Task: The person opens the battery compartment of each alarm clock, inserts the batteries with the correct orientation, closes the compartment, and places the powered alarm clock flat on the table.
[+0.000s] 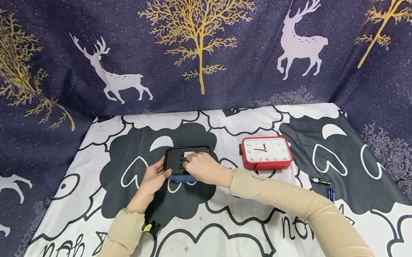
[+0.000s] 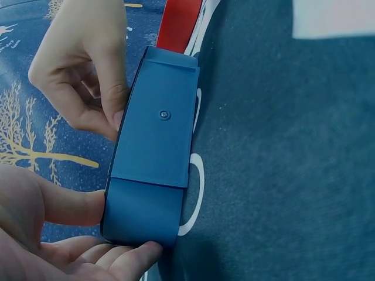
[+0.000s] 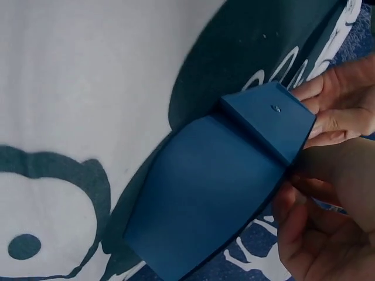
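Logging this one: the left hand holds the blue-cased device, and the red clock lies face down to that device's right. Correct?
Not quite: the red clock lies face up, as the head view shows. It does lie right of the blue-cased device, which the left hand holds.

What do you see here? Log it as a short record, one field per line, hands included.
device: blue-cased device, black back facing up
left hand: left hand grips the device's left end
right hand: right hand has curled fingers at the black back; anything pinched is hidden
right of device: red clock, dial showing
beyond clock, nearer the person: dark battery; blue battery, possibly more than one
surface: patterned cloth
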A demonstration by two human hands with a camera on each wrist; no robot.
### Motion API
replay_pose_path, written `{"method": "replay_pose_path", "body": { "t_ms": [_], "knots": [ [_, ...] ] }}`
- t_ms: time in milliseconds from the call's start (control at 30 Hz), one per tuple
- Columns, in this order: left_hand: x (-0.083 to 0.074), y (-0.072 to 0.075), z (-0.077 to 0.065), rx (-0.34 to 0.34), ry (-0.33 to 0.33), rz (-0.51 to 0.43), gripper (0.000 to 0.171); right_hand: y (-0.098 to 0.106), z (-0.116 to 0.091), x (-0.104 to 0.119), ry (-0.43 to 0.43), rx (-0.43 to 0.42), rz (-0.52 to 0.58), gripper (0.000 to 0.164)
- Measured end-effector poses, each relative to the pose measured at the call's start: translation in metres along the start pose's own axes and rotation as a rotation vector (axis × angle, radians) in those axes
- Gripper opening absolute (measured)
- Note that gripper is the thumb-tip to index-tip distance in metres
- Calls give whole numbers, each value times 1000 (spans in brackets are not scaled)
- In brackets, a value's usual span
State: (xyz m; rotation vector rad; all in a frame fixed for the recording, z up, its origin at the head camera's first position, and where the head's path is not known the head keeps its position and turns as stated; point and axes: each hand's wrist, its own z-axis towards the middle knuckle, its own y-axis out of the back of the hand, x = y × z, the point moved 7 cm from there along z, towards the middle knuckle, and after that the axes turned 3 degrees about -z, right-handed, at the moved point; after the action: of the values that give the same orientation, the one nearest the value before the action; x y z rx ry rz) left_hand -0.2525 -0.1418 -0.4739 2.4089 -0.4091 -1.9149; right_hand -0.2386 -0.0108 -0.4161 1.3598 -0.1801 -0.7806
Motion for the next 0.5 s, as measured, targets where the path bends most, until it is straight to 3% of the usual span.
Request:
{"method": "replay_pose_path", "body": {
  "t_ms": [500],
  "knots": [
    [0, 0, 2, 10, 4, -12, 64, 1, 3, -8, -36, 39, 84, 14]
  ]
}}
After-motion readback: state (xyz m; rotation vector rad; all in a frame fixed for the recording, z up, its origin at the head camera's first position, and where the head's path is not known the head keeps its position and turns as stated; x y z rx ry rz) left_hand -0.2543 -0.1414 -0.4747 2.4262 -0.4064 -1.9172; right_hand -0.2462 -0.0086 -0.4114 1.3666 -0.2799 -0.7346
